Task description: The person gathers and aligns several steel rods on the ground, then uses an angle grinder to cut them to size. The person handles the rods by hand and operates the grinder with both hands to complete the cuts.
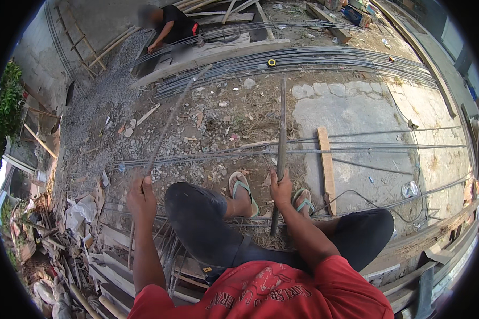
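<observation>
My left hand (142, 198) is closed around a thin steel rod (168, 126), which slants up and away to the right toward the far bundle of rods. Gripped upright in my right hand (281, 187) is a thicker grey-brown pipe (282, 119); its lower end reaches down between my legs, beside my sandalled foot. Several long steel rods (213, 154) run across the ground in front of my feet, passing behind the pipe. A short wooden plank (325, 170) lies across some of these rods, to the right of the pipe.
A co-worker in black (171, 27) crouches at the far left near wooden boards (213, 57). A large bundle of steel rods (324, 55) crosses the back, with a yellow tape measure (272, 63) on it. Gravel (101, 101), a concrete slab (351, 117) and debris (82, 212) surround me.
</observation>
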Available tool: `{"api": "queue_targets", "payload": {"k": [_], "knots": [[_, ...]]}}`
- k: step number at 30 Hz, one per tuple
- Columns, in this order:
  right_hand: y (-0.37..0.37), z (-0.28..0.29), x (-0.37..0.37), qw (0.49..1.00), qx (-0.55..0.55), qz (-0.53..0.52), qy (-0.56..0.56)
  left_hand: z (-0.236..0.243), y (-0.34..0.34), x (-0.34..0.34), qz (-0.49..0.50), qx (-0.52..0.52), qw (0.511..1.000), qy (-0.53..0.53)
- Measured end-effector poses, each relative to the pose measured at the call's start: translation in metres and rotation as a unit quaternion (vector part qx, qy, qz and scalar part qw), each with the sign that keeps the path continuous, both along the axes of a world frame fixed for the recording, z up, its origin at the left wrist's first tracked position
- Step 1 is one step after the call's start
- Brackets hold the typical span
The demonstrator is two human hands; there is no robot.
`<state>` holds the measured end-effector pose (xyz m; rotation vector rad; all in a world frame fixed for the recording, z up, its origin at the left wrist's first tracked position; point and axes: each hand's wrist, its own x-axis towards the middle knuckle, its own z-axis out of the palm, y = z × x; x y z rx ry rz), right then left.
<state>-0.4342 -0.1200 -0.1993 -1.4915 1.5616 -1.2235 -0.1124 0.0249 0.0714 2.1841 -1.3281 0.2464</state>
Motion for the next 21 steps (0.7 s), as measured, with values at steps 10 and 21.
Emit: {"api": "queue_targets", "payload": {"k": [10,21], "knots": [[0.067,-0.154,-0.035,0.922,0.352,-0.038,0.156,-0.060,0.013,-0.034,-0.100,0.023,0.995,-0.012],[-0.095,0.151,-0.070,0.916,-0.335,0.094,0.199,-0.038,-0.017,-0.029,-0.187,0.081,0.979,-0.005]]}}
